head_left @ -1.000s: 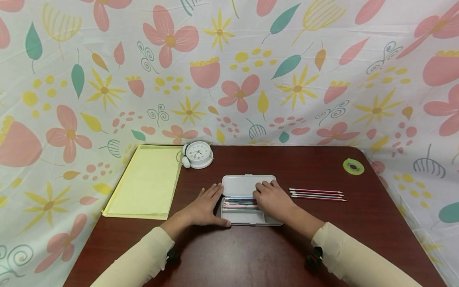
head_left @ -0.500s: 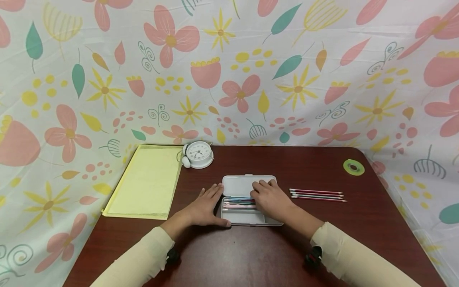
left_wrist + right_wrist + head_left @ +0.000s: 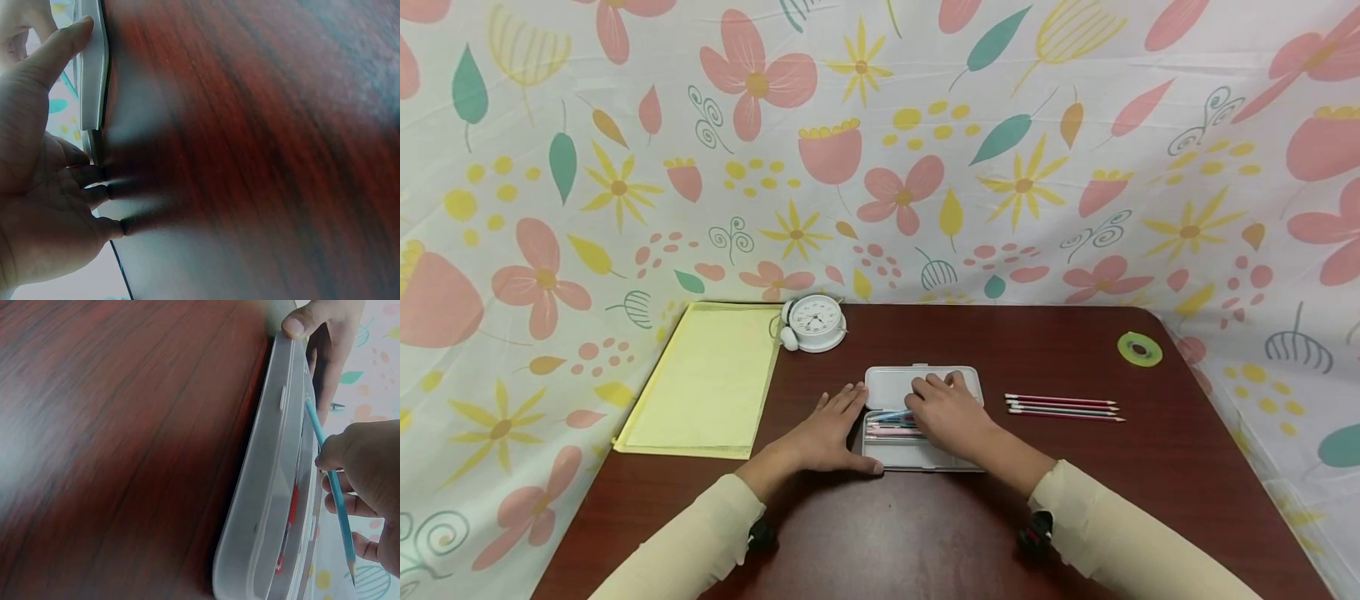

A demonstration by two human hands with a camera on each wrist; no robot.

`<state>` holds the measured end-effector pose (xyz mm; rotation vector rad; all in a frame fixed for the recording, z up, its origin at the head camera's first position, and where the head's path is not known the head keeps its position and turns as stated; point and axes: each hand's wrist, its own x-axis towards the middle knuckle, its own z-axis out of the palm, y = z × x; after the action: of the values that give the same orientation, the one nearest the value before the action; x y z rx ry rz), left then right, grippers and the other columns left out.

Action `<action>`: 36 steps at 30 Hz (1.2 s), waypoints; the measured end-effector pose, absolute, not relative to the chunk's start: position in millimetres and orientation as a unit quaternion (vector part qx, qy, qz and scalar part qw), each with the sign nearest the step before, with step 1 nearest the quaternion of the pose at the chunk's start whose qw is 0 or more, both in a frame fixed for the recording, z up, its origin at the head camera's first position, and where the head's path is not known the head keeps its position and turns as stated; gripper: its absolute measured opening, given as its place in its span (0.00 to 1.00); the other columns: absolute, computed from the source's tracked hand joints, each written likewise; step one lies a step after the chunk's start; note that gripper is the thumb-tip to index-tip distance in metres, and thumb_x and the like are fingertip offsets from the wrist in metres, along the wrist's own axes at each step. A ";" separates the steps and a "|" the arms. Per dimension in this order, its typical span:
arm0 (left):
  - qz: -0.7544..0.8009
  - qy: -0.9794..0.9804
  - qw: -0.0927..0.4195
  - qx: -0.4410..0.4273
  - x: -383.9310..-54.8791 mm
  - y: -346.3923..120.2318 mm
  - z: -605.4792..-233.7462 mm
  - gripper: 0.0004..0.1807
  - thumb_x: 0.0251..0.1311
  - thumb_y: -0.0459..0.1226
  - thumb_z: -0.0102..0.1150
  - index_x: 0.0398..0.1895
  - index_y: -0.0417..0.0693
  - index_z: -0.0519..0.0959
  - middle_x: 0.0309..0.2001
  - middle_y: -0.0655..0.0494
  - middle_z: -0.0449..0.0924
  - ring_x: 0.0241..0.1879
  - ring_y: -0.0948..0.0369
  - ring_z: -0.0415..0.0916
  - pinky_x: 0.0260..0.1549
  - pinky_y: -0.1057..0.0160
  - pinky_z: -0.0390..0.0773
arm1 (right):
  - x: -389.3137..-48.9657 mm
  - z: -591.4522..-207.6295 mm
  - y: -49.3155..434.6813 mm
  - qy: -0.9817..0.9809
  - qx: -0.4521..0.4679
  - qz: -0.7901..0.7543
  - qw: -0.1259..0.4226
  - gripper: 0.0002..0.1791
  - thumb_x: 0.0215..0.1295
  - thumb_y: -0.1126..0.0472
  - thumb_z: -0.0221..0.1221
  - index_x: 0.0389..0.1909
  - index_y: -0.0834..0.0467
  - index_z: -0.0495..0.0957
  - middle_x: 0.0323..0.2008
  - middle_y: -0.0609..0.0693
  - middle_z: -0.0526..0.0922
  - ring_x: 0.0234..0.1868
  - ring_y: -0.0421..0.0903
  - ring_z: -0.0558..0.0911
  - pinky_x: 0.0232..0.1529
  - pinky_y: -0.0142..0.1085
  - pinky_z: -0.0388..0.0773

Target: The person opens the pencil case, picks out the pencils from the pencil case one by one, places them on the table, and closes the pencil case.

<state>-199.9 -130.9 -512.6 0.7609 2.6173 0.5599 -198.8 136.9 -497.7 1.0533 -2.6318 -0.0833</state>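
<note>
A white pencil case [image 3: 901,456] lies on the table with its lid [image 3: 889,382] folded back. Several pencils [image 3: 886,432] rest in its far compartment. My left hand [image 3: 826,435] spreads along the case's left side, thumb on the near edge and fingers stretched toward the hinge. Over the right part of the case, my right hand [image 3: 951,417] pinches a light-blue pencil [image 3: 344,528] between thumb and fingers. In the right wrist view its sharpened tip points away from the left hand, and its other end is at the case. The right hand hides part of the pencils in the head view.
To the right of the case lie several red and green pencils [image 3: 1060,407] side by side. A green tape roll [image 3: 1139,349] sits at the far right. A yellow zip folder [image 3: 707,379] and a white alarm clock [image 3: 815,322] stand at the back left. Flowered cloth hangs behind.
My right hand has shifted left over the case, and the light-blue pencil has moved with it, its left end raised from the others. The left hand has stayed in place.
</note>
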 end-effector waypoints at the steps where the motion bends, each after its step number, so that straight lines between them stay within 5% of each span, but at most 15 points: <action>1: 0.198 0.925 0.179 0.269 -199.8 -131.1 -513.0 0.73 0.58 0.69 0.76 0.91 0.39 0.47 0.92 0.42 0.46 0.92 0.44 0.42 0.87 0.33 0.48 | -199.0 -497.8 133.7 -0.918 0.367 -0.029 0.151 0.06 0.73 0.56 0.73 0.39 0.51 0.86 0.36 0.46 0.79 0.39 0.47 0.78 0.47 0.52 0.78; 16: 0.197 0.925 0.175 0.273 -199.9 -130.4 -512.2 0.73 0.58 0.69 0.76 0.91 0.39 0.47 0.92 0.42 0.46 0.92 0.43 0.42 0.87 0.32 0.48 | -198.7 -498.8 119.0 -0.918 0.369 -0.047 0.140 0.05 0.77 0.54 0.70 0.41 0.49 0.86 0.39 0.46 0.81 0.44 0.49 0.82 0.55 0.60 0.81; 36: 0.200 0.925 0.179 0.270 -199.4 -130.8 -512.6 0.74 0.57 0.68 0.77 0.92 0.39 0.45 0.92 0.41 0.45 0.92 0.44 0.42 0.87 0.32 0.47 | -195.6 -484.0 165.9 -0.912 0.372 -0.029 0.170 0.06 0.72 0.58 0.73 0.38 0.49 0.85 0.37 0.46 0.76 0.44 0.48 0.79 0.57 0.65 0.81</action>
<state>-199.4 -130.8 -512.6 0.7641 2.6149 0.5655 -195.6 165.9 -484.0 1.0561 -2.5913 -0.0834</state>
